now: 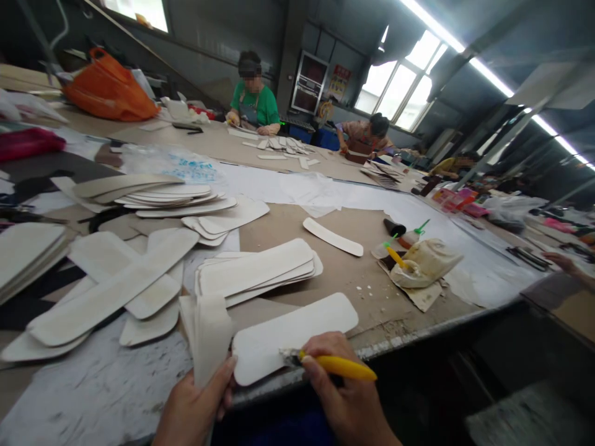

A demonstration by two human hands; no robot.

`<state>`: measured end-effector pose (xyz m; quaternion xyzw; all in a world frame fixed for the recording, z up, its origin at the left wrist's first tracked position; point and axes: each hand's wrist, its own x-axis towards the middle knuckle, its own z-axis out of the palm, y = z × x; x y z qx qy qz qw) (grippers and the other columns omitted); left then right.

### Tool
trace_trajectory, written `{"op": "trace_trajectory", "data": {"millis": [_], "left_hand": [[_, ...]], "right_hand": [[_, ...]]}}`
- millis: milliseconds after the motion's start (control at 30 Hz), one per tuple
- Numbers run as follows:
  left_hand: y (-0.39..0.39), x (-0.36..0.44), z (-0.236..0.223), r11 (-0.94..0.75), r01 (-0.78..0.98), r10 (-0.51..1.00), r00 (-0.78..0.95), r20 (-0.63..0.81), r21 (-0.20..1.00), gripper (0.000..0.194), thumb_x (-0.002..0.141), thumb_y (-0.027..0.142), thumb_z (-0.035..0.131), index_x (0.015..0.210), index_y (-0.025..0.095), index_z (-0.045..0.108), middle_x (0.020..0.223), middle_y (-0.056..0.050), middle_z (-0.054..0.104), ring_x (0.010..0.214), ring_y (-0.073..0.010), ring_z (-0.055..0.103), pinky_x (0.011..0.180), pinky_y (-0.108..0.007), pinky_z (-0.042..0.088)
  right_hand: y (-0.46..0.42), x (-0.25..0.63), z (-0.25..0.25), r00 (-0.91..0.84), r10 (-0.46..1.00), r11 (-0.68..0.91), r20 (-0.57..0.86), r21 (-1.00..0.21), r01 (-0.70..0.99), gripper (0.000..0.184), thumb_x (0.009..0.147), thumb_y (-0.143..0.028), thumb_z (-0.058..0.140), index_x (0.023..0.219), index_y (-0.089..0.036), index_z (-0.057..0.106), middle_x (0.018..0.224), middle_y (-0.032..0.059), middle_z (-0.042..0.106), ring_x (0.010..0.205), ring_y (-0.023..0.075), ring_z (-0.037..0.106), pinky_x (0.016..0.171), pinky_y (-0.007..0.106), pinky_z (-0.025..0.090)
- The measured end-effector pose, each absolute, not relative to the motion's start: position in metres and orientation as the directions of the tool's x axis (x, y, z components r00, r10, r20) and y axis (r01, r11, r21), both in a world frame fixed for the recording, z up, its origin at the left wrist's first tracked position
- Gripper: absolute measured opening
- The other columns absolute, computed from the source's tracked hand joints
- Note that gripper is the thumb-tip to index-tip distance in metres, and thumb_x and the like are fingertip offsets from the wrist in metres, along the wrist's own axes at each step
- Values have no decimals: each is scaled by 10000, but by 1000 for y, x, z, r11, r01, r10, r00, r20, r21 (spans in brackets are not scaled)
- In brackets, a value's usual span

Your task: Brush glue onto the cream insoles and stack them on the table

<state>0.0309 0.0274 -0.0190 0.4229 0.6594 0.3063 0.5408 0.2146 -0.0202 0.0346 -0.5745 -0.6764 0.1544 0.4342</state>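
My right hand [339, 390] is closed round a yellow-handled brush [351, 367]. The brush's whitish tip touches or hovers just over a white rounded panel [302, 328] lying at the table's front edge. My left hand [195, 396] grips the lower end of a bundle of narrow off-white strips [211, 341], its thumb by the panel's left end. Behind the panel lies a stack of similar white panels [255, 269]. One slightly curved white strip [332, 237] rests farther back on brown board. Part of the left fingers is hidden behind the bundle.
Crossed white panels [116, 285] and more stacks [171, 195] cover the left side. At right stand a glue-stained bag [430, 263] with a yellow handle in it and small bottles [411, 236]. An orange bag [109, 87] lies far left. Co-workers [255, 102] sit across the table.
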Motion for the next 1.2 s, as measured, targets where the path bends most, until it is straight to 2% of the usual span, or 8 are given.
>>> {"op": "trace_trajectory", "data": {"millis": [133,267,400,533,700,833,1067,1200], "left_hand": [[18,26,-3,437,137,895,-165,-415,889,384,583,544,606,496,177,537,370,39,428,417,-144,415,475,-261,323],[10,26,8,457,68,888,-98,-450,887,423,634,546,542,443,172,495,343,49,357,372,-103,341,439,-238,278],[9,30,4,458,83,880,-182,-439,885,429,584,568,591,448,174,491,346,45,383,378,-109,363,433,-238,294],[15,38,-8,464,72,883,-110,-455,883,404,578,535,602,422,178,491,308,42,392,336,-101,348,402,-235,280],[17,43,-18,485,55,873,-81,-480,873,391,558,517,612,430,157,526,303,24,411,331,-94,342,387,-225,250],[15,45,-24,495,19,866,-97,-491,869,385,542,518,640,493,148,544,311,28,428,333,-97,351,373,-217,241],[16,46,-19,510,21,846,-196,-496,860,320,538,427,649,672,149,565,397,37,516,349,-105,384,377,-222,279],[10,38,-2,488,126,857,-261,-445,864,320,572,479,635,551,170,553,387,36,464,417,-125,416,454,-245,335]], "right_hand": [[-18,219,38,200,945,124,261,-846,519,243,875,-341,406,713,-212,534,712,20,565,771,163,562,707,265,456],[-12,222,36,200,973,15,114,-898,441,287,867,-423,401,690,-213,486,582,-29,459,542,116,466,549,235,421],[-7,244,47,334,903,96,270,-885,456,286,882,-406,385,694,-207,469,618,-18,480,635,131,515,602,252,429],[-2,274,52,380,813,191,442,-818,543,274,882,-386,396,687,-203,460,636,-13,477,696,152,541,696,310,448],[10,295,30,311,802,271,511,-774,572,209,889,-346,383,745,-208,444,661,-21,448,685,145,517,745,341,452],[19,291,7,256,836,256,486,-756,602,167,891,-324,381,789,-209,446,677,-16,447,677,147,496,741,338,442],[11,213,6,204,912,301,357,-918,260,249,912,-353,304,757,-208,435,657,-17,443,670,134,513,669,294,453],[5,193,16,160,975,137,157,-982,130,264,883,-423,362,771,-202,452,580,-46,419,526,107,442,522,244,409]]}}
